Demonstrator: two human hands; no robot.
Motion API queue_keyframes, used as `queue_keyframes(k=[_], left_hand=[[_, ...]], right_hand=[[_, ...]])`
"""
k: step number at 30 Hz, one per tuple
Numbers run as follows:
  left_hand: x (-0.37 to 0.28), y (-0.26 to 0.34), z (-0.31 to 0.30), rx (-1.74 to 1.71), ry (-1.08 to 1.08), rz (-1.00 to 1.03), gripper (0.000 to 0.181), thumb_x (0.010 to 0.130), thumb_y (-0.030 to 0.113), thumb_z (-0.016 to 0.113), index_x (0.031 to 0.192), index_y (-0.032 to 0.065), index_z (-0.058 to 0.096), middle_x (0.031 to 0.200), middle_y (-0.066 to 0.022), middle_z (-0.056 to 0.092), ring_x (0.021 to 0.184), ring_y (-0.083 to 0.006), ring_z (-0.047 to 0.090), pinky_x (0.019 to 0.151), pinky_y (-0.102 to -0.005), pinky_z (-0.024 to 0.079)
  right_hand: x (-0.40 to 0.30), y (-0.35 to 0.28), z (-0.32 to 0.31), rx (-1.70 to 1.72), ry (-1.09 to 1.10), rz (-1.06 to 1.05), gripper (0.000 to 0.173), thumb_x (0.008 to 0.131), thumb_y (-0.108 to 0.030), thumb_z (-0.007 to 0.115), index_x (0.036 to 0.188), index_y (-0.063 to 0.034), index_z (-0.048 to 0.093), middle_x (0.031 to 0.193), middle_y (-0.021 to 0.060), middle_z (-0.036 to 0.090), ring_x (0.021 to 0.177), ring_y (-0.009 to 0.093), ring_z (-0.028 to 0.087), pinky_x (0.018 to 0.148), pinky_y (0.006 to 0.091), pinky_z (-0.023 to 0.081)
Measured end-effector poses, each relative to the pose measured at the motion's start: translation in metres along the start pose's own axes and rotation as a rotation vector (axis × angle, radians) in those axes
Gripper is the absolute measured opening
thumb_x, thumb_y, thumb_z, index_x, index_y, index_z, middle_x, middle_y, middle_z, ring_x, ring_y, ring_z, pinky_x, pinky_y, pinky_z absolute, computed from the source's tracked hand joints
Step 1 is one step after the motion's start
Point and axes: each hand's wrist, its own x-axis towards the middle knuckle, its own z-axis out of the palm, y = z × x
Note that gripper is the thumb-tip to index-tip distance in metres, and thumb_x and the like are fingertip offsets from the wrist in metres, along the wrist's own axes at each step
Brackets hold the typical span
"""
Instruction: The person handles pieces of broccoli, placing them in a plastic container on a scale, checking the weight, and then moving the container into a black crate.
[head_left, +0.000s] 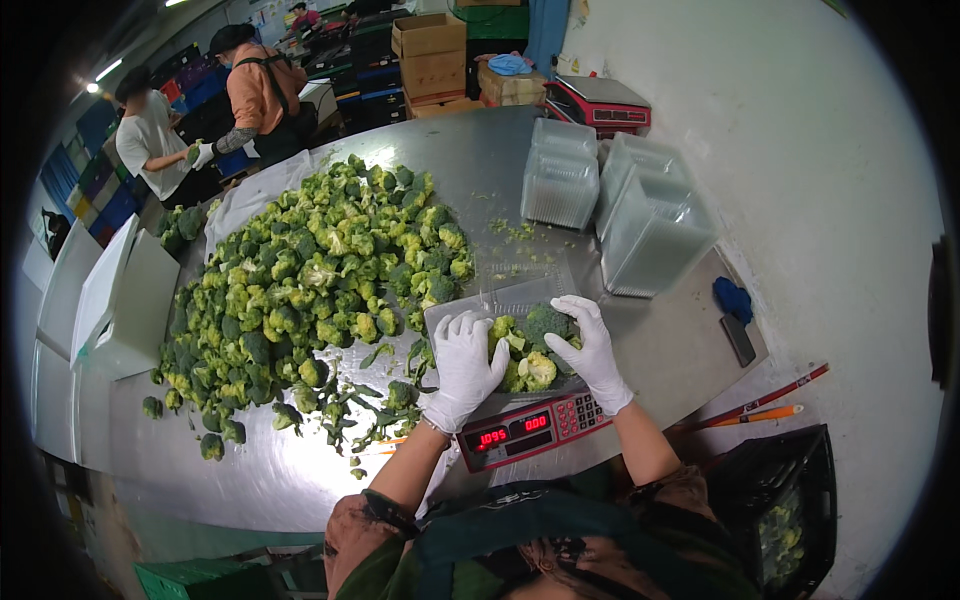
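Observation:
A clear plastic clamshell container (457, 306) stands on a red weighing scale (536, 433) with a lit red display, its hinged lid folded back. Broccoli florets (536, 370) fill its base, some cut side up. My left hand (466, 367), in a white glove, lies against the container's left side, thumb spread towards the florets. At the right side my gloved right hand (592, 352) has thumb and fingers apart around a dark green floret (546, 324), touching or very near it. Neither hand visibly lifts anything. To the left spreads a large heap of broccoli florets (322, 270).
Stacks of clear containers (660, 225) stand right of the heap on the steel table (660, 330). Behind them is another red scale (600, 105). A phone-like dark object (738, 340) lies near the right edge. Foam boxes (139, 307) stand left; two people (259, 94) work beyond.

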Motion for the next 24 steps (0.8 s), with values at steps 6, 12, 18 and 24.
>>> queue_keyframes(k=[6,12,18,24], left_hand=[[0.007,-0.001,0.008,0.095,0.063,-0.072,0.032,0.091,0.033,0.067,0.110,0.0071,0.065,0.120,-0.0160,0.061,0.123,-0.0386,0.051,0.105,-0.0537,0.033],[0.004,-0.004,0.019,0.156,0.063,-0.069,0.038,0.093,0.027,0.063,0.125,0.0060,0.059,0.128,-0.0178,0.060,0.125,-0.0405,0.051,0.105,-0.0516,0.036],[0.002,0.017,-0.008,-0.135,-0.134,0.124,0.070,0.093,0.036,0.065,0.148,0.0000,0.040,0.139,-0.0235,0.050,0.132,-0.0403,0.046,0.110,-0.0507,0.036],[-0.002,0.014,-0.007,-0.125,-0.211,0.027,0.089,0.083,0.049,0.074,0.149,0.0009,0.037,0.146,-0.0261,0.041,0.136,-0.0432,0.040,0.112,-0.0505,0.033]], right_hand=[[0.002,0.004,0.005,0.184,0.076,0.141,0.045,0.080,-0.011,0.081,0.120,-0.0060,0.062,0.130,0.0114,0.052,0.119,0.025,0.055,0.099,0.0355,0.048],[0.008,-0.007,0.005,-0.056,0.022,0.058,0.039,0.083,-0.025,0.081,0.113,-0.0054,0.067,0.111,0.0121,0.064,0.107,0.028,0.062,0.090,0.0369,0.051],[0.009,0.004,0.004,0.006,-0.066,0.021,0.049,0.081,-0.032,0.083,0.114,-0.0046,0.060,0.117,0.0140,0.060,0.111,0.032,0.060,0.094,0.0396,0.048],[0.014,0.006,-0.012,0.188,-0.293,-0.031,0.060,0.078,-0.023,0.087,0.122,-0.0044,0.051,0.127,0.0123,0.056,0.119,0.026,0.056,0.105,0.0375,0.045]])
